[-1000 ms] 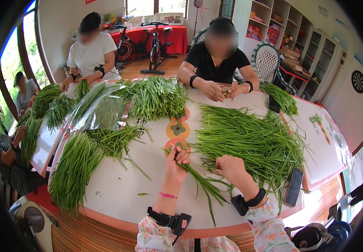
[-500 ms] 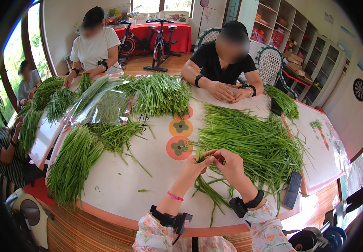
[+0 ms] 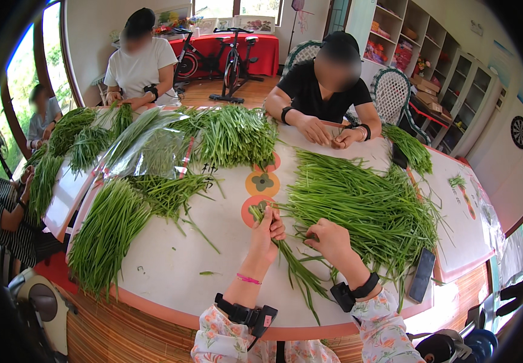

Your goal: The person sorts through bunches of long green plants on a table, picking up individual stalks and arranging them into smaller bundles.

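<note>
My left hand (image 3: 265, 235) is closed round a small bunch of green chives (image 3: 298, 272). One end pokes out above my thumb over a printed orange fruit. Long leaves trail from the other side of the fist toward the table's near edge. To its right and a little apart, my right hand (image 3: 331, 242) is curled, thumb and fingertips drawn together. Whatever those fingertips hold, if anything, is too small to make out. Just beyond this hand lies a wide, loose pile of chives (image 3: 358, 199).
Another chive heap (image 3: 107, 230) hangs over the table's left edge. A clear plastic sheet (image 3: 152, 151) lies over chives at the far left. A black phone (image 3: 421, 275) rests at the right edge. Across the table sit a person in black (image 3: 322, 91) and one in white (image 3: 140, 69).
My hands, together half a second ago, have parted. The left moved slightly left with the chives and turned upright; the right drew away to the right.
</note>
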The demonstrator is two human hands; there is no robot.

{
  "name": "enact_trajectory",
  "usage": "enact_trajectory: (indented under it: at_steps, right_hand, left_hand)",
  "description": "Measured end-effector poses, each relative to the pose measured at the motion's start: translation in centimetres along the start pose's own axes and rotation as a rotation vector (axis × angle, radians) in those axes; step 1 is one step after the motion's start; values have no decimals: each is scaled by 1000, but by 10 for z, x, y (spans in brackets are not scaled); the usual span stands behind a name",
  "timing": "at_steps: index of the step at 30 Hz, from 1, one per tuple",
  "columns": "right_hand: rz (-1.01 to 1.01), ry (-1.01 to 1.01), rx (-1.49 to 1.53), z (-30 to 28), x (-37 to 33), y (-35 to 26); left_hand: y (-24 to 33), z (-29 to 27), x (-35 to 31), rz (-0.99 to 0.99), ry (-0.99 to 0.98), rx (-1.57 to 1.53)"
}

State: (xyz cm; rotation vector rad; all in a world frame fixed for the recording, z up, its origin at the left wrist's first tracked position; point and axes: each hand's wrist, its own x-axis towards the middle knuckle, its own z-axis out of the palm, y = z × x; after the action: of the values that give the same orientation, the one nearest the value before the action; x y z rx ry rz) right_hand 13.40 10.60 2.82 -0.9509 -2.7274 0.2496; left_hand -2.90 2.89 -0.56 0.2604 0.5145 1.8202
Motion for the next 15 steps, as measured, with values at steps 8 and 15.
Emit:
enact_trajectory:
  at_steps: [8, 15]
  right_hand:
    - [47, 190, 108, -4, 2, -6]
    - [-9, 266, 289, -13, 2, -16]
  left_hand:
    - [4, 7, -3, -8, 108, 108]
    - [-5, 17, -6, 60, 113, 395]
